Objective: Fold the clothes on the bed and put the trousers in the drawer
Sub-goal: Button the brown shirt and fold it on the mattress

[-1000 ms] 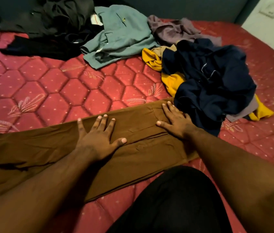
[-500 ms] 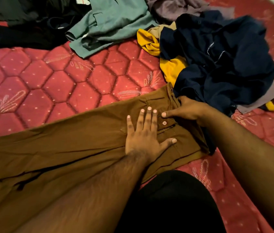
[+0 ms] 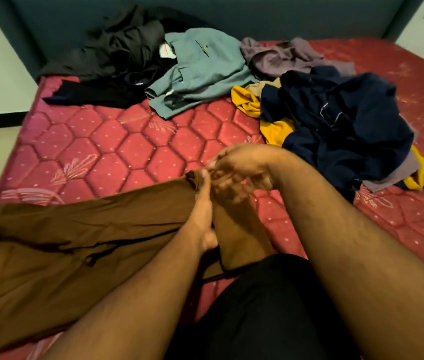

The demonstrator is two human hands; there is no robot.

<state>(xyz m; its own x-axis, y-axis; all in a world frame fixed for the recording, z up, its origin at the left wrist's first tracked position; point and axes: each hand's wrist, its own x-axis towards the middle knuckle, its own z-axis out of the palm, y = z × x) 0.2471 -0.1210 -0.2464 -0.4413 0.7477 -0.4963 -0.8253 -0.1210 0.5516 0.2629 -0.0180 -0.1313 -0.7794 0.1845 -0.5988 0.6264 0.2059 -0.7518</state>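
Note:
Brown trousers [image 3: 75,242] lie lengthwise across the near part of the red quilted mattress [image 3: 127,152], legs running off to the left. Their waist end is raised off the mattress and bunched in front of me. My left hand [image 3: 203,214] grips the waist edge from the left side, fingers pointing up. Just above and to its right, my right hand [image 3: 242,172] is blurred, its fingers curled and pinching the same waist edge. The fabric below the hands hangs down towards my knee.
Unfolded clothes lie across the far half: a black pile [image 3: 117,55], a grey-green shirt [image 3: 200,68], a mauve garment [image 3: 283,55], and a navy garment [image 3: 335,120] over yellow cloth [image 3: 273,128]. A dark headboard [image 3: 257,14] backs the bed. My black-clad knee [image 3: 257,307] rests at the near edge.
Both hands stopped pressing flat on the trousers. They came together at the waist end, took hold of it and lifted it off the mattress.

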